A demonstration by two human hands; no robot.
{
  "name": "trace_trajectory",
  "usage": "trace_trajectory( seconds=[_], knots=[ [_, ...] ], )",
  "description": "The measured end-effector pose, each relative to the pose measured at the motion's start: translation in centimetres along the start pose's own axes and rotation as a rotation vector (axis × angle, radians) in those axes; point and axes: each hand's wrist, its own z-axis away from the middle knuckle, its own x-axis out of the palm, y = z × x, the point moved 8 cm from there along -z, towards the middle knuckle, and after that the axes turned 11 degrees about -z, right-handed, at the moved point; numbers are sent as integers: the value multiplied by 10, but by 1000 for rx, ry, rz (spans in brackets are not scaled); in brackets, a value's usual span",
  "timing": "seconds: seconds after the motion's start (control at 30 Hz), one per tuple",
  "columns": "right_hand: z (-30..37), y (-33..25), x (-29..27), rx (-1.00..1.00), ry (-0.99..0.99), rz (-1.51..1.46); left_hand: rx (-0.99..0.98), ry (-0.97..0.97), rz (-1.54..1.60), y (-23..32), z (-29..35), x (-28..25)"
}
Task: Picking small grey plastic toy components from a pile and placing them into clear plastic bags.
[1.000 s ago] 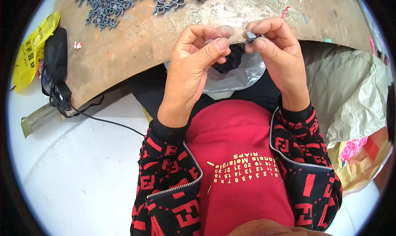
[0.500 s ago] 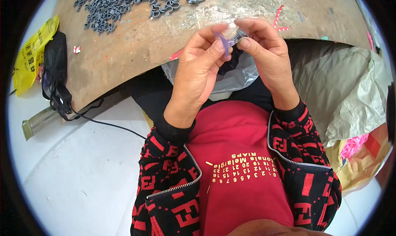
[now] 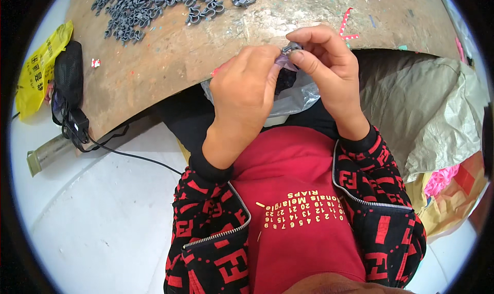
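Both hands are raised together at the table's near edge. My right hand (image 3: 333, 70) pinches a small grey plastic clip (image 3: 292, 47) between thumb and index finger. Just below the clip is a translucent purple suction cup (image 3: 285, 62), partly covered by my fingers. My left hand (image 3: 242, 85) is closed on this cup, its back turned up, so its fingertips are mostly hidden. Cup and clip meet between the hands; whether they are joined I cannot tell. A large pile of similar grey clips (image 3: 135, 10) lies on the brown table (image 3: 170, 62) at the far left.
Below my hands a clear plastic bag (image 3: 296, 99) with dark contents rests at my lap. A beige sack (image 3: 427, 109) stands at right, above pink material (image 3: 441, 180). At left are a yellow bag (image 3: 41, 73), a black mesh pouch (image 3: 68, 75) and a cable (image 3: 139, 156).
My left hand has rolled over so its back faces up, and the suction cup has tilted under the clip. My right hand keeps its pinch on the clip, almost in place.
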Motion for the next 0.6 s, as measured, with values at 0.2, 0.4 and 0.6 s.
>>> trace_trajectory(
  seconds=[0.2,0.4,0.6],
  knots=[
    [-2,-7,-6,29,-15,-14,-105,-155,197,-9,5,12],
    [1,-12,-6,56,-51,-59,-546,-363,1196,-20,17,40],
    [2,-15,-1,46,-104,81,-470,-372,1099,-16,16,39]
  ],
)
